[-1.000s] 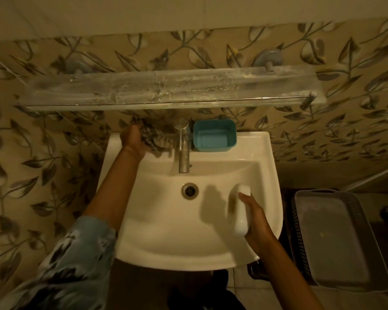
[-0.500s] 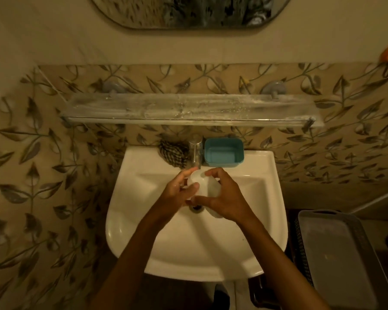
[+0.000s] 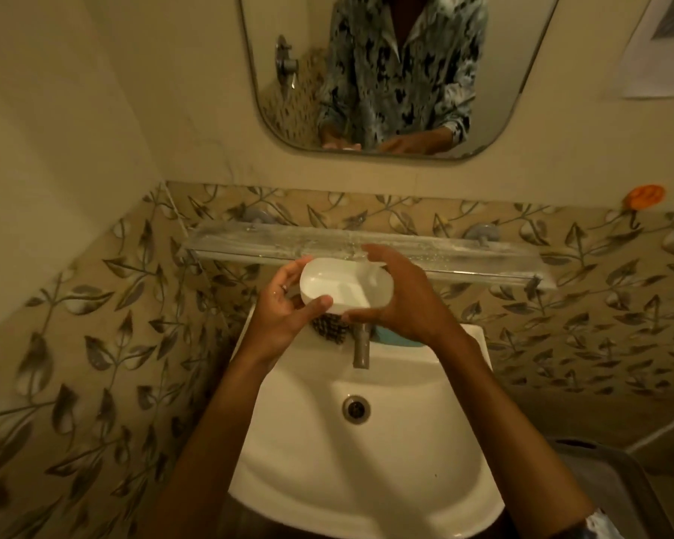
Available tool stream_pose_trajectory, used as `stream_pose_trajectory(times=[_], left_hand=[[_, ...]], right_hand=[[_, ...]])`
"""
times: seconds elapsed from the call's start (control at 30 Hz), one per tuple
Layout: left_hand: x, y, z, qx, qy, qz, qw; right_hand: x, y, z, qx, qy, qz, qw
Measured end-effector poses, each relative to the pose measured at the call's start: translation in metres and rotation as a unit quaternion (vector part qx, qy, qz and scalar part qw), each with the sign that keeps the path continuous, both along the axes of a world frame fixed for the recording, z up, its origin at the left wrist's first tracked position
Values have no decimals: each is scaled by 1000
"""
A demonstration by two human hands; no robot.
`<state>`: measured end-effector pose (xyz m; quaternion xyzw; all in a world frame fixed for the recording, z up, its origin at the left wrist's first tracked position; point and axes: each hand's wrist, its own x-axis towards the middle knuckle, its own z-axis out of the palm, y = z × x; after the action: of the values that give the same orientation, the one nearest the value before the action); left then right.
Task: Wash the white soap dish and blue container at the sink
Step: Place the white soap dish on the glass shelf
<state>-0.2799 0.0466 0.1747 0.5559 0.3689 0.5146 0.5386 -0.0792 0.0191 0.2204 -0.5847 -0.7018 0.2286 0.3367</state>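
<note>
Both my hands hold the white soap dish [image 3: 339, 285] up in front of the glass shelf [image 3: 250, 247], above the tap [image 3: 360, 348]. My left hand [image 3: 285, 317] grips its left end, thumb on the near rim. Around the dish's right end curls my right hand [image 3: 401, 301]. The dish's hollow faces me. Only a sliver of the blue container [image 3: 395, 338] shows on the sink's back ledge, mostly hidden under my right hand. A checked cloth [image 3: 329, 328] lies left of the tap. The white sink [image 3: 366, 461] lies below, its drain [image 3: 355, 408] open.
A mirror [image 3: 386, 72] hangs above and reflects a person in a patterned shirt. A grey tray [image 3: 615, 484] sits low at the right of the sink. An orange hook [image 3: 644, 196] is stuck on the tiled wall at the right.
My left hand left the cloth and joined my right hand on the dish. Both lifted it from the basin up to shelf height, and the view tilted upward.
</note>
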Motion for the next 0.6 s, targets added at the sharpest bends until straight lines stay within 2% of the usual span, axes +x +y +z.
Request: stream_pose_trajectory(times=[0.17,0.33,0.4,0.5,0.6], left_hand=[[0,28,27,21,-2,67,998],[-1,63,49,41,86,95,991],[-3,75,54,53,152,111,981],[-6,87,56,95,259,133,952],[-9,95,50,109,315,134,933]], right_hand=[[0,17,21,37,117,-43,991],[-1,41,35,49,178,-29,982],[-1,53,38,40,169,-38,984],[-5,69,37,24,110,-65,991],[-10,80,31,9,66,-85,994]])
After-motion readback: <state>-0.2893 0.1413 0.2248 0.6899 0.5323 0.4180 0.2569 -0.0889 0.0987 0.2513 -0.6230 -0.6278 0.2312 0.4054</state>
